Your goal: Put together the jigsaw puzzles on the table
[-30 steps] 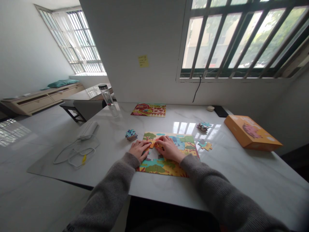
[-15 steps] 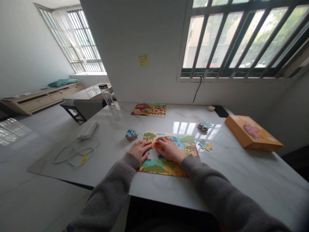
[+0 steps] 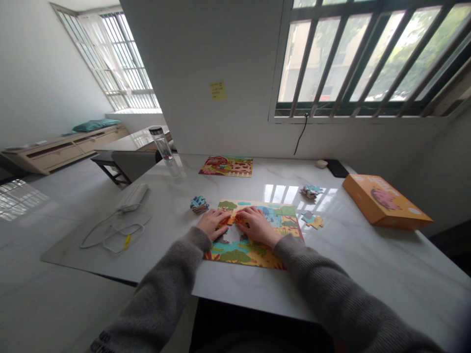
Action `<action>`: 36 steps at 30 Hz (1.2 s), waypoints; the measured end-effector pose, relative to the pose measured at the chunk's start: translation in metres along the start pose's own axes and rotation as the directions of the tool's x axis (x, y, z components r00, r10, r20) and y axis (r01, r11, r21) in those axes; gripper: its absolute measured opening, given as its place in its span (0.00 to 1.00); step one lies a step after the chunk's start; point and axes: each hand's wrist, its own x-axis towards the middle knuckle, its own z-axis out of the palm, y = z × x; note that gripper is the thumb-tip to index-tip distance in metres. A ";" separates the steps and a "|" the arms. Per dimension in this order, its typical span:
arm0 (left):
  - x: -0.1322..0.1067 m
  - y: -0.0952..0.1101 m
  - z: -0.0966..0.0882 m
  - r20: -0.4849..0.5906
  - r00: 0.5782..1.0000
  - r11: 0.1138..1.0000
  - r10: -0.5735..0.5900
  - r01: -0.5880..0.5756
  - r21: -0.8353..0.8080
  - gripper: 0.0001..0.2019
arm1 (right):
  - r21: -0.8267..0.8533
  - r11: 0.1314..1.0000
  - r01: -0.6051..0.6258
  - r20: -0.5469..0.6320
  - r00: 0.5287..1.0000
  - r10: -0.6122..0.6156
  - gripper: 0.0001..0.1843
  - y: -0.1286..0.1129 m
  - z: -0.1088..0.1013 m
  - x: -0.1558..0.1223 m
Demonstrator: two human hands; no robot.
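Observation:
A jigsaw puzzle [image 3: 239, 256] with a picture of trees, grass and animals lies on the table in front of me, with a gap near its middle. Over its upper left part, my left hand [image 3: 213, 223] and my right hand [image 3: 255, 224] face each other with bent fingers. Their fingertips meet at an orange puzzle piece [image 3: 231, 219], mostly covered by the fingers. Two loose joined-looking pieces [image 3: 312, 220] rest just right of the puzzle. One stack of pieces [image 3: 199, 204] stands to its left, another stack [image 3: 311, 192] beyond its right corner.
A finished farm puzzle [image 3: 226, 166] lies at the table's back edge. On the right are an orange box [image 3: 384, 201], a black phone [image 3: 337, 168] and a small pale object [image 3: 321, 164]. On the left stand a glass bottle [image 3: 162, 143] and a white power strip [image 3: 133, 197] with its cable.
My left hand has shifted slightly left, its fingers a little more stretched over the puzzle. My right hand stays almost where it was. The view has moved a little.

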 end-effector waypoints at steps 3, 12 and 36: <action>0.013 0.004 -0.008 0.067 0.996 0.996 0.053 -0.058 0.069 0.21 | -0.009 1.000 0.005 -0.004 1.000 -0.005 0.13 0.000 0.000 -0.001; 0.014 0.027 -0.010 0.077 0.997 0.967 0.020 -0.038 0.250 0.11 | -0.028 0.999 -0.042 -0.014 0.999 0.041 0.16 0.001 0.002 0.000; 0.008 0.019 0.005 -0.095 0.986 0.989 0.138 -0.143 -0.045 0.11 | -0.002 0.998 0.070 0.056 0.996 -0.070 0.07 0.001 -0.012 -0.001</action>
